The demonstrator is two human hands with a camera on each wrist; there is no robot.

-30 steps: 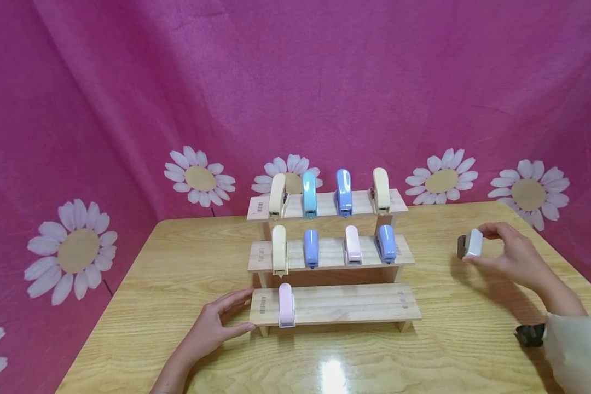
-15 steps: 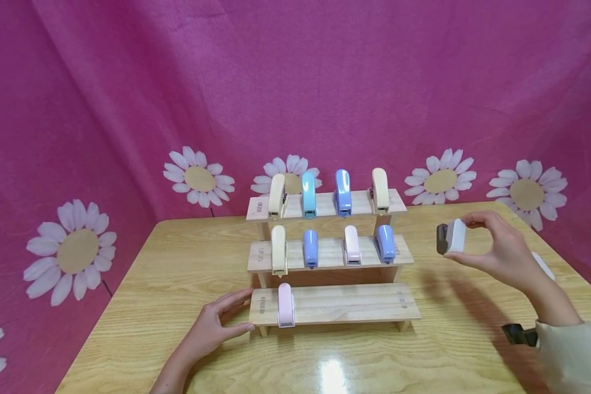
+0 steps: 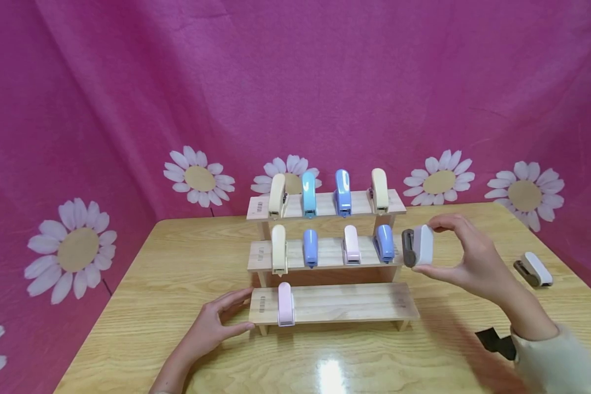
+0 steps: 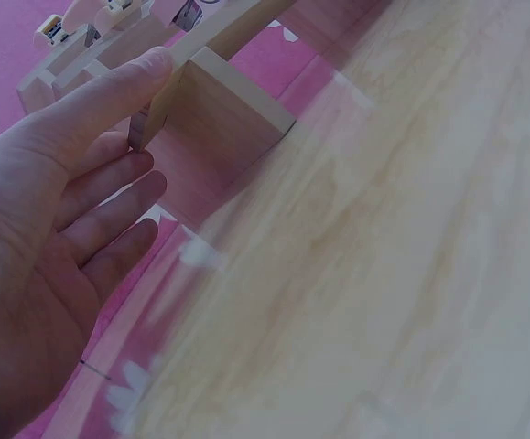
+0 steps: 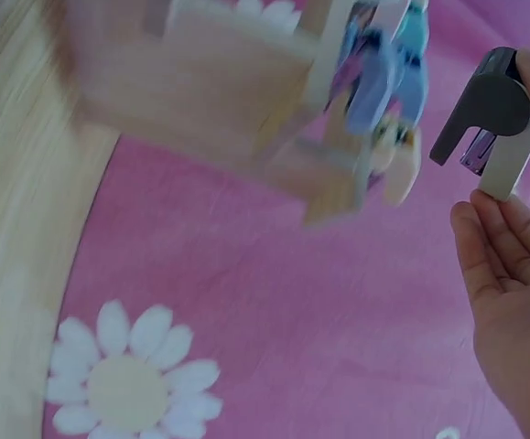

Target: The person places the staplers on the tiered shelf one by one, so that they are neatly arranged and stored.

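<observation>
My right hand (image 3: 477,262) pinches a white and grey stapler (image 3: 424,246) between thumb and fingers, upright in the air just right of the middle tier. The right wrist view shows its grey base (image 5: 493,102) and metal inside. My left hand (image 3: 209,328) holds the left end of the three-tier wooden display stand (image 3: 345,303), thumb at the front corner and fingers toward the back. In the left wrist view the thumb lies along the board's end. One pink stapler (image 3: 285,305) stands at the left of the bottom tier.
Several staplers, among them a blue one (image 3: 311,248) and a cream one (image 3: 279,250), line the middle and top tiers. Another white and grey stapler (image 3: 534,269) lies on the wooden table (image 3: 177,262) at the right. A pink curtain (image 3: 295,82) hangs behind.
My right hand has carried the white stapler leftward, close to the stand. The other white stapler on the right has come into full view. My left hand stays put.
</observation>
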